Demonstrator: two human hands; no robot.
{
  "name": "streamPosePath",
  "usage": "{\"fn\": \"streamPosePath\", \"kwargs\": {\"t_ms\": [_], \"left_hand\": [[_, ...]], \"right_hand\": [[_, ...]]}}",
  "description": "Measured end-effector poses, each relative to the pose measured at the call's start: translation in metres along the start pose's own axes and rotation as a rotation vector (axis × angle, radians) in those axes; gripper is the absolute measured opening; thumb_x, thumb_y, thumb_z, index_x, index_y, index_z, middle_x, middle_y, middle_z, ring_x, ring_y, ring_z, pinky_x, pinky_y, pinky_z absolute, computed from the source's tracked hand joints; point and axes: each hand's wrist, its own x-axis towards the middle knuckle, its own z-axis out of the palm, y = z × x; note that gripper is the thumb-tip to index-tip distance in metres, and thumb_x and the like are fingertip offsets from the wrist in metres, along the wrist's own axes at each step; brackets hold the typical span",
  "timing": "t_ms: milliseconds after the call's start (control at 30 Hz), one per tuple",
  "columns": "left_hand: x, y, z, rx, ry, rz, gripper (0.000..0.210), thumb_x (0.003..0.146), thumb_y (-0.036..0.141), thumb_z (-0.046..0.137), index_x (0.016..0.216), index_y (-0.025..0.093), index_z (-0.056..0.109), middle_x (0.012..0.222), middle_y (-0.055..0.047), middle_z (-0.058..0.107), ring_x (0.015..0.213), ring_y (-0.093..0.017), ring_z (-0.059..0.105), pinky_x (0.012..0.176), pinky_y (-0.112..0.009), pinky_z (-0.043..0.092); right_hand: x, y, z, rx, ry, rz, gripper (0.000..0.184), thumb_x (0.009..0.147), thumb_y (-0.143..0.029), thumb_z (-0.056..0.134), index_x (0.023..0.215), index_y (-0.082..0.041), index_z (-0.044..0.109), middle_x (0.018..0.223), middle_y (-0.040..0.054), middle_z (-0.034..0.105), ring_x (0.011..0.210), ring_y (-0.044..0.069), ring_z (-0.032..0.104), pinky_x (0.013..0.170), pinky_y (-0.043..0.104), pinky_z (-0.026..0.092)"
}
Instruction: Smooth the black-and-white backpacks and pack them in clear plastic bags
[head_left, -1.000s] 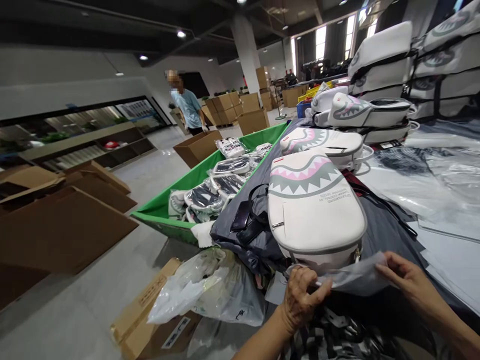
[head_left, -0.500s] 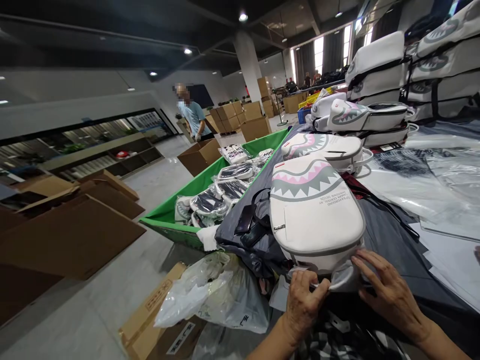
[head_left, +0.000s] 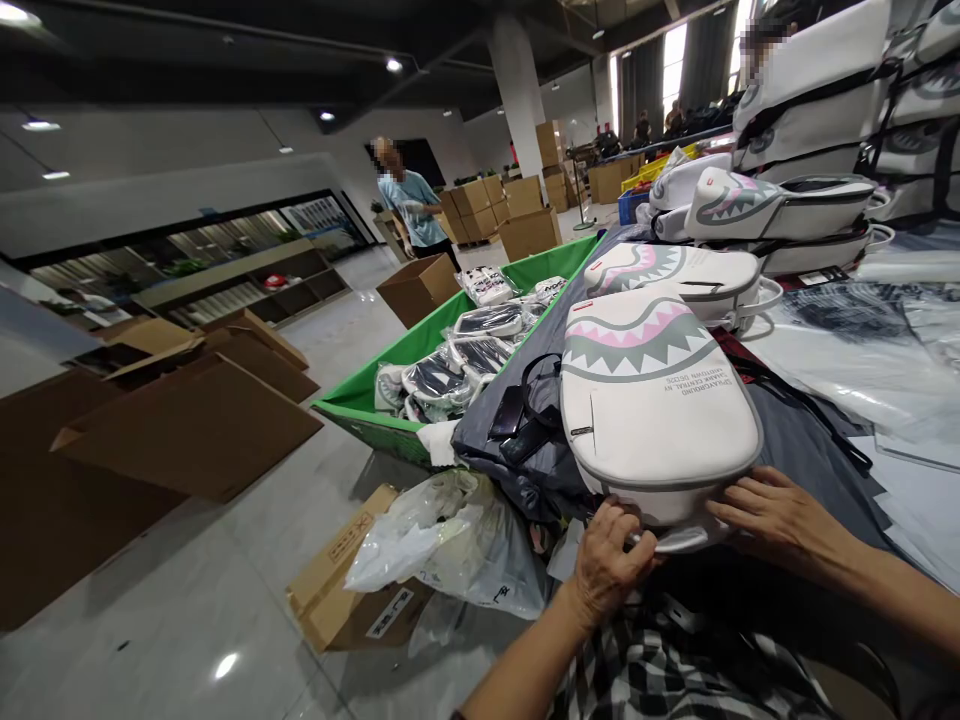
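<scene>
A white backpack (head_left: 660, 420) with a pink and grey shark-mouth print lies face up on the dark-covered table, its rounded end toward me. My left hand (head_left: 613, 560) is closed at the left corner of that near end, with thumb and fingers pinching its edge by a pale strap (head_left: 686, 540). At the right corner, my right hand (head_left: 772, 515) has its curled fingers pressed to the backpack; its fingertips are partly hidden. Just behind lies a second backpack of the same print (head_left: 697, 270), partly covered by the first.
Left of the table stands a green-rimmed bin (head_left: 360, 405) of plastic-wrapped bags. A clear plastic sack (head_left: 465, 550) and a carton (head_left: 337, 590) are below. Stacked white bags (head_left: 810, 90) rise at the right, near plastic sheets (head_left: 847, 350). A person (head_left: 412, 205) stands beyond the bin.
The view has swung, so the scene sits further right and slightly higher or lower. My right fingers have drawn in closer against the backpack's near end; my left hand keeps its pinch there.
</scene>
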Motion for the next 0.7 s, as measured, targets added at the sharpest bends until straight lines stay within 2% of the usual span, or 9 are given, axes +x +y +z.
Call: {"fn": "streamPosePath", "kwargs": {"t_ms": [100, 167, 267, 333, 433, 533, 633, 700], "left_hand": [[0.017, -0.025, -0.013, -0.013, -0.189, 0.197, 0.022, 0.096, 0.043, 0.067, 0.097, 0.021, 0.064, 0.081, 0.0, 0.061, 0.076, -0.015, 0.058, 0.081, -0.031, 0.05], [0.035, -0.036, -0.028, -0.008, -0.325, 0.264, 0.022, 0.096, 0.041, 0.067, 0.097, 0.02, 0.062, 0.082, 0.0, 0.061, 0.075, -0.015, 0.057, 0.074, -0.028, 0.046], [0.066, -0.041, -0.052, 0.049, -0.418, 0.312, 0.011, 0.098, 0.029, 0.065, 0.096, 0.019, 0.059, 0.085, 0.0, 0.062, 0.078, -0.015, 0.059, 0.079, -0.028, 0.044], [0.085, -0.041, -0.063, 0.096, -0.364, 0.314, 0.014, 0.1, 0.032, 0.061, 0.094, 0.019, 0.059, 0.084, 0.0, 0.061, 0.081, -0.017, 0.059, 0.088, -0.031, 0.043], [0.106, -0.039, -0.069, 0.107, -0.179, 0.25, 0.025, 0.104, 0.036, 0.05, 0.086, 0.02, 0.057, 0.079, -0.001, 0.059, 0.079, -0.018, 0.057, 0.093, -0.034, 0.042], [0.114, -0.036, -0.065, 0.089, 0.008, 0.127, 0.025, 0.101, 0.018, 0.041, 0.081, 0.02, 0.055, 0.072, 0.0, 0.056, 0.071, -0.017, 0.053, 0.089, -0.033, 0.042], [0.111, -0.031, -0.056, 0.093, 0.15, 0.018, 0.025, 0.096, 0.008, 0.04, 0.08, 0.02, 0.054, 0.069, 0.0, 0.055, 0.067, -0.016, 0.052, 0.086, -0.033, 0.042], [0.105, -0.026, -0.052, 0.085, 0.173, 0.017, 0.024, 0.095, 0.008, 0.041, 0.08, 0.02, 0.053, 0.07, 0.0, 0.058, 0.067, -0.016, 0.053, 0.085, -0.033, 0.042]], "right_hand": [[0.007, 0.01, -0.01, 0.109, -0.092, -0.028, 0.011, 0.091, -0.017, 0.053, 0.083, -0.024, 0.053, 0.077, -0.0041, 0.063, 0.071, 0.016, 0.057, 0.075, 0.035, 0.037], [0.015, 0.018, -0.021, 0.198, -0.171, -0.044, 0.014, 0.089, -0.028, 0.063, 0.083, -0.024, 0.051, 0.079, -0.0039, 0.063, 0.071, 0.015, 0.056, 0.074, 0.035, 0.037], [0.031, 0.029, -0.039, 0.203, -0.134, -0.065, 0.014, 0.088, -0.032, 0.061, 0.086, -0.024, 0.049, 0.08, -0.0031, 0.062, 0.071, 0.015, 0.054, 0.074, 0.035, 0.037], [0.042, 0.033, -0.048, 0.102, -0.025, -0.069, 0.01, 0.09, -0.022, 0.053, 0.083, -0.025, 0.047, 0.075, -0.0029, 0.06, 0.068, 0.016, 0.052, 0.073, 0.034, 0.037], [0.055, 0.03, -0.051, -0.055, 0.193, -0.037, 0.015, 0.091, -0.015, 0.046, 0.081, -0.025, 0.047, 0.07, -0.0015, 0.056, 0.067, 0.018, 0.05, 0.074, 0.035, 0.038], [0.061, 0.018, -0.048, -0.115, 0.395, 0.077, 0.01, 0.091, -0.017, 0.047, 0.086, -0.025, 0.049, 0.071, 0.0007, 0.054, 0.07, 0.02, 0.051, 0.076, 0.036, 0.04], [0.059, 0.009, -0.044, -0.099, 0.388, 0.106, 0.003, 0.091, -0.021, 0.05, 0.091, -0.024, 0.05, 0.075, 0.0026, 0.057, 0.074, 0.021, 0.053, 0.078, 0.039, 0.042], [0.055, 0.009, -0.041, -0.069, 0.359, 0.063, 0.008, 0.091, -0.017, 0.049, 0.09, -0.025, 0.051, 0.072, 0.0006, 0.056, 0.071, 0.02, 0.053, 0.077, 0.037, 0.043]]}}
